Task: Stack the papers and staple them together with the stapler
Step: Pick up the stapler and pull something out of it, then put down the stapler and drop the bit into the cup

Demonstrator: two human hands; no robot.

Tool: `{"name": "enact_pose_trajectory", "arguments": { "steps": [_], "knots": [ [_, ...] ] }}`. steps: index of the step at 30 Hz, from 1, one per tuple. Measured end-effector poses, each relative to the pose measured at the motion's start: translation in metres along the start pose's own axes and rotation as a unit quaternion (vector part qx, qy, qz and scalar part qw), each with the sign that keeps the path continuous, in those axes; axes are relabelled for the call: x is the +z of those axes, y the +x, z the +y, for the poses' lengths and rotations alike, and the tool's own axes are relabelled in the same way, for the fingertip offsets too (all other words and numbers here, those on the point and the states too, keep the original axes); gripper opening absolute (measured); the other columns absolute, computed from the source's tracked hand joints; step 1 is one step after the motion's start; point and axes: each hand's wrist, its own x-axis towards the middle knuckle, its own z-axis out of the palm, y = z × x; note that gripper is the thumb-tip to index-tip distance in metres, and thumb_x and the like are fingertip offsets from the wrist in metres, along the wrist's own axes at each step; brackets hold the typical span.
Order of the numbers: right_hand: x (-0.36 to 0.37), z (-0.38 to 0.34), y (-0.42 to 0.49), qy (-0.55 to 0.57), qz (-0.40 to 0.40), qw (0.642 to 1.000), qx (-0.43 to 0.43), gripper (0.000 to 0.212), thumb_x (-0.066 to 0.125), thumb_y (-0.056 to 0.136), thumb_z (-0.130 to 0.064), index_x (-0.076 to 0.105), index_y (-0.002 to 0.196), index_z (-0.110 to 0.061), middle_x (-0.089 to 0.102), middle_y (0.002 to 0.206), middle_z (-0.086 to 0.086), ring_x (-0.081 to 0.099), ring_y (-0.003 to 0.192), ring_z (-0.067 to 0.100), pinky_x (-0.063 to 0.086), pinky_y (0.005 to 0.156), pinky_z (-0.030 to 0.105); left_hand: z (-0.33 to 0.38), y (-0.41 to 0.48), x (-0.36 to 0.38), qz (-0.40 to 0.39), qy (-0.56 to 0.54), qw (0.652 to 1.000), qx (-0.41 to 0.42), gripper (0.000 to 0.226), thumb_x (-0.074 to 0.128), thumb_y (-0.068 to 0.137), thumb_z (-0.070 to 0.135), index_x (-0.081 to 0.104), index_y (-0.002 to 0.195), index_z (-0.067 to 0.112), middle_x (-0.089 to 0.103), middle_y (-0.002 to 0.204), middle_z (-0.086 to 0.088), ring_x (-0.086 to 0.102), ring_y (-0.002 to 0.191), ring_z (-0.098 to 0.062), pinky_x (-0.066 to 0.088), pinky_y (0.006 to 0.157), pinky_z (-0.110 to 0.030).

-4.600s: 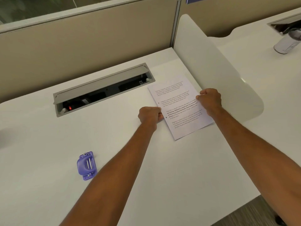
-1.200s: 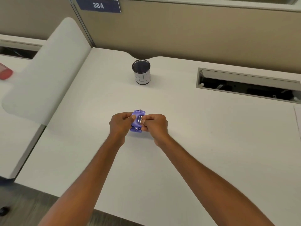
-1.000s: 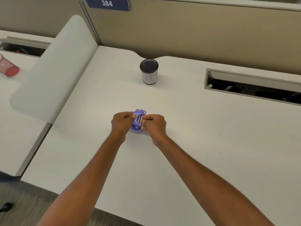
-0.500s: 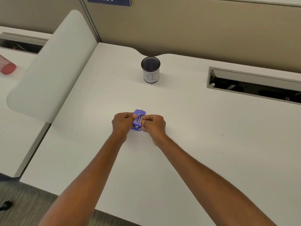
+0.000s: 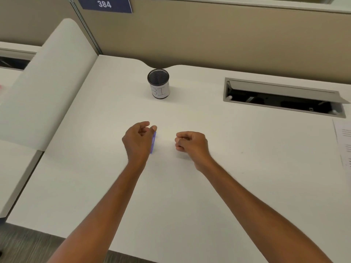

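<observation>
Right hand (image 5: 190, 144) now off stapler (image 5: 153, 142); sign (image 5: 104, 4) "384"

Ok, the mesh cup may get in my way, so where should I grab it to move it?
Wrap the right hand round the mesh cup at its labelled side wall, coming from the near side. It stands upright and round on the desk with nothing beside it; the left hand holds the stapler.

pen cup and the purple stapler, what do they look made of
Pen cup: black wire mesh, likely metal, matte; fine weave shows at the rim, with a white paper label around it. Stapler: probably plastic, judging by its even purple colour; only a blurred sliver shows beside the left hand.
</observation>
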Motion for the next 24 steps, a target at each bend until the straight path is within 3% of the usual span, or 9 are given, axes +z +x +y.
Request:
{"name": "enact_pose_trajectory", "arguments": {
  "steps": [4,8,15,20,24],
  "knots": [
    [-0.072,-0.003,-0.014,-0.030,0.027,0.999,-0.019,0.013,0.081,0.093,-0.007,0.082,0.106,-0.008,0.081,0.092,0.006,0.079,0.079,0.017,0.069,0.086,0.036,0.017,-0.040,0.038,-0.066,-0.025,0.996,0.048,0.023,0.083,0.093,0.031,0.081,0.115,0.022,0.072,0.080,0.009,0.065,0.070,0.003,0.053,0.073,-0.013],
    [-0.144,0.001,-0.027,-0.053,0.073,0.996,-0.025,0.011,0.081,0.093,-0.008,0.083,0.103,-0.009,0.083,0.097,0.009,0.080,0.082,0.020,0.069,0.086,0.037,0.026,-0.078,0.082,-0.130,-0.014,0.989,0.075,0.018,0.083,0.092,0.033,0.084,0.109,0.026,0.075,0.080,0.009,0.063,0.068,0.003,0.048,0.071,-0.007],
    [-0.230,0.026,-0.048,-0.050,0.136,0.989,-0.017,0.008,0.079,0.094,-0.009,0.084,0.099,-0.010,0.083,0.101,0.013,0.079,0.082,0.018,0.069,0.089,0.038,0.023,-0.139,0.147,-0.219,0.032,0.968,0.119,0.004,0.082,0.092,0.027,0.086,0.094,0.027,0.075,0.084,0.008,0.069,0.078,-0.006,0.059,0.080,-0.026],
    [-0.256,0.051,-0.058,-0.037,0.156,0.987,0.002,0.008,0.078,0.094,-0.006,0.083,0.098,-0.010,0.082,0.098,0.011,0.078,0.079,0.016,0.069,0.088,0.041,0.009,-0.163,0.180,-0.277,0.130,0.936,0.172,0.011,0.080,0.094,0.029,0.086,0.102,0.024,0.073,0.087,0.005,0.070,0.084,-0.014,0.060,0.083,-0.037],
    [-0.266,0.066,-0.062,-0.025,0.157,0.987,0.014,0.009,0.078,0.094,-0.005,0.083,0.099,-0.010,0.081,0.091,0.006,0.077,0.078,0.016,0.069,0.088,0.041,-0.005,-0.174,0.193,-0.309,0.205,0.905,0.211,0.016,0.076,0.099,0.031,0.085,0.111,0.025,0.068,0.094,0.005,0.068,0.092,-0.017,0.058,0.085,-0.038]
  ]
}}
